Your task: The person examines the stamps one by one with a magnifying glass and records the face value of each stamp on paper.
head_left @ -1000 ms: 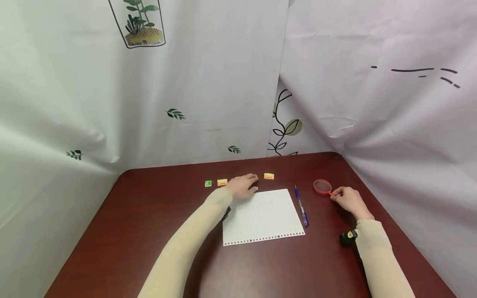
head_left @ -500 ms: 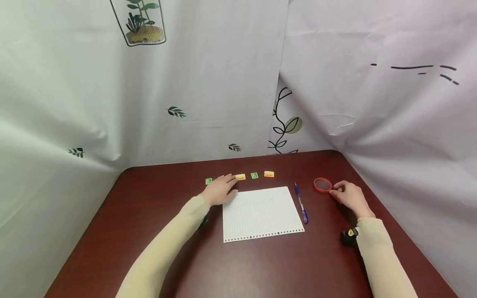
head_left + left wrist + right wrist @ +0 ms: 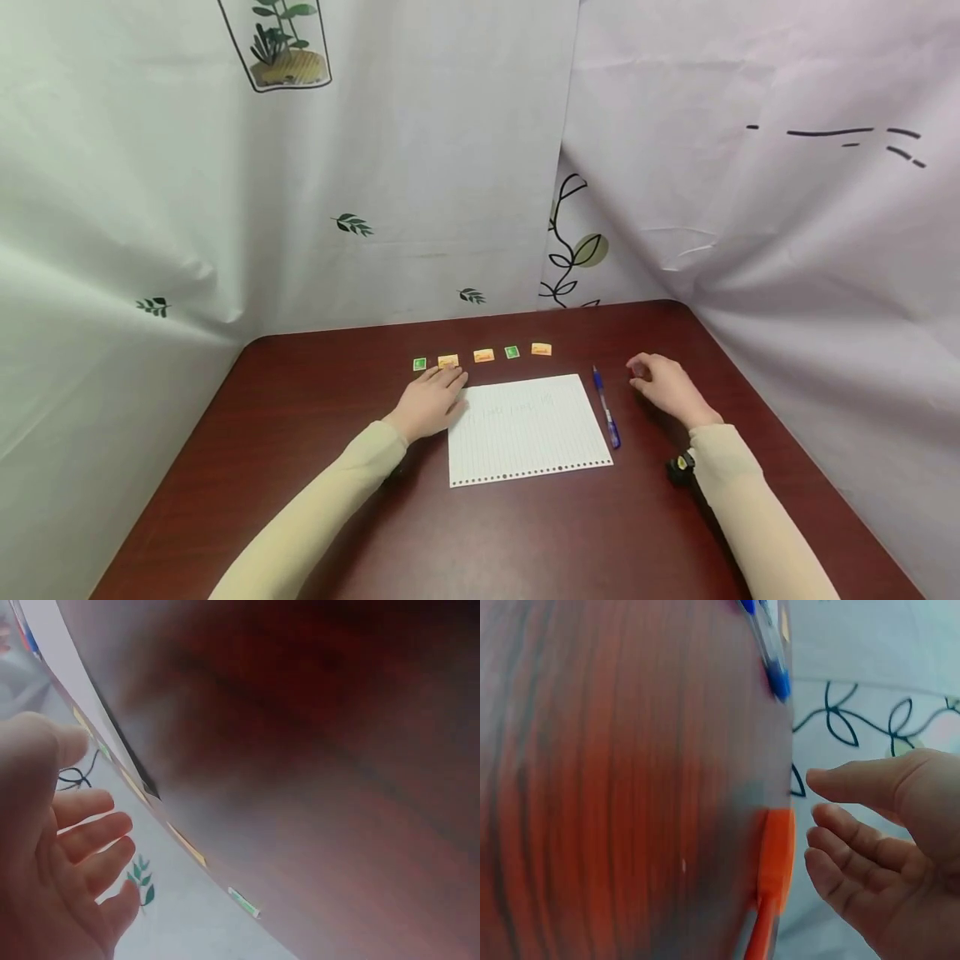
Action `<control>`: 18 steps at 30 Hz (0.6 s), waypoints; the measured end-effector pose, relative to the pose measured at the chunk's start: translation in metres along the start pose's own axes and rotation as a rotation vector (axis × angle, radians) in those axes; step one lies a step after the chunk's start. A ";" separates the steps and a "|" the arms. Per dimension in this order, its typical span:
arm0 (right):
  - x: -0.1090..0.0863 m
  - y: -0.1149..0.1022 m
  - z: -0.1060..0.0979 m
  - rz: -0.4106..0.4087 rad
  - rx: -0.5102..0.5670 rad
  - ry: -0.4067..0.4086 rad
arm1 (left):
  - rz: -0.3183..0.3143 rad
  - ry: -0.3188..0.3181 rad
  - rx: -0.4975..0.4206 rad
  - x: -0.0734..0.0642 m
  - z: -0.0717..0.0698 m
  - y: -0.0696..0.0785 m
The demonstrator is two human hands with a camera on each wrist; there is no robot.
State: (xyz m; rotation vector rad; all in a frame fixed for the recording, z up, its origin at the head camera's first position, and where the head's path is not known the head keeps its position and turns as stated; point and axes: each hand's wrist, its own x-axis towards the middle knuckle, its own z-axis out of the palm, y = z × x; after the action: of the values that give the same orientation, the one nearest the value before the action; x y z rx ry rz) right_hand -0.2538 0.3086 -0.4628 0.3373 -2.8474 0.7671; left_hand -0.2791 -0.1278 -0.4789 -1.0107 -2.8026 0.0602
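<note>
My left hand (image 3: 429, 402) has relaxed, extended fingers by an orange-yellow stamp (image 3: 447, 360), at the upper left corner of the lined paper (image 3: 528, 442). Nothing shows in its grasp in the left wrist view. To the right, my right hand (image 3: 667, 390) hovers over a magnifying glass, largely hiding it in the head view. The right wrist view has the red-orange magnifying glass (image 3: 777, 855) lying on the table, apart from loosely bent fingers and thumb with a gap between them. A blue pen (image 3: 607, 412) lies between the paper and this hand.
Along the far side lies a row of small stamps: a green one (image 3: 419, 364) at the left end, an orange one (image 3: 483, 356), another green one (image 3: 512, 352), and an orange one (image 3: 542, 349). A white printed curtain (image 3: 420, 267) hangs behind the dark red table (image 3: 540, 542).
My left hand has moved left along the stamps, uncovering several of them. My right hand has let go of the magnifying glass handle and shifted left over its lens.
</note>
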 end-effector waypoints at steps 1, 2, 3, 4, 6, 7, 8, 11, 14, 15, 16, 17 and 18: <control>0.002 -0.002 0.003 -0.010 -0.006 -0.010 | 0.000 -0.004 -0.015 -0.002 0.000 0.001; 0.003 -0.003 0.005 -0.020 -0.011 -0.019 | -0.002 -0.014 -0.035 -0.004 -0.001 0.002; 0.005 -0.005 0.007 -0.029 -0.015 -0.028 | -0.004 -0.028 -0.050 -0.006 -0.001 0.003; 0.006 -0.007 0.009 -0.036 -0.016 -0.036 | -0.008 -0.045 -0.061 -0.009 -0.001 0.003; 0.008 -0.010 0.013 -0.042 -0.021 -0.047 | -0.015 -0.076 -0.081 -0.015 -0.002 0.005; 0.009 -0.012 0.014 -0.047 -0.026 -0.052 | -0.018 -0.091 -0.089 -0.018 -0.002 0.006; 0.010 -0.013 0.015 -0.053 -0.030 -0.058 | -0.021 -0.109 -0.096 -0.020 -0.002 0.006; 0.012 -0.016 0.018 -0.065 -0.032 -0.078 | -0.029 -0.134 -0.126 -0.026 -0.003 0.008; 0.014 -0.018 0.021 -0.086 -0.021 -0.113 | -0.037 -0.145 -0.139 -0.030 -0.002 0.009; 0.014 -0.019 0.021 -0.087 -0.016 -0.123 | -0.039 -0.146 -0.142 -0.031 -0.002 0.009; 0.015 -0.020 0.022 -0.087 -0.013 -0.131 | -0.040 -0.148 -0.146 -0.031 -0.002 0.010; 0.015 -0.021 0.022 -0.086 -0.011 -0.138 | -0.041 -0.152 -0.148 -0.032 -0.002 0.010; 0.016 -0.022 0.022 -0.089 -0.012 -0.145 | -0.042 -0.157 -0.147 -0.032 -0.002 0.010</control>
State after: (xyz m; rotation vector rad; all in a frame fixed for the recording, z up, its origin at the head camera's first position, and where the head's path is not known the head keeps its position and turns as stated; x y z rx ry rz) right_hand -0.2658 0.2760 -0.4677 0.5348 -2.9456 0.7372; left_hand -0.2478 -0.1407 -0.4820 -1.0187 -3.0078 -0.0767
